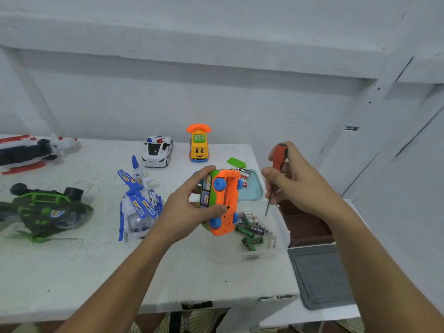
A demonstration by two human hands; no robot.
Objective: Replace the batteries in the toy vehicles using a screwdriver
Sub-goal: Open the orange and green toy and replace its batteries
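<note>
Orange toy vehicle (222,200), underside and blue wheels towards the camera, held above the tabletop (96,272) near its right edge. The left hand (189,203) grips it from the left, thumb on the near end and fingers curled over the far end. To the right of the toy and apart from it, the right hand (293,183) is closed round a red-handled screwdriver (276,174), shaft pointing down, tip clear of the toy. Below lies a clear box (278,246) of loose batteries (251,234); behind, a teal tray (255,193) with more batteries and a green cover (235,162). Towards the back edge: yellow telephone car (199,146), police car (157,151). Towards the left edge: blue-and-white helicopter (139,203), green helicopter (45,210)
</note>
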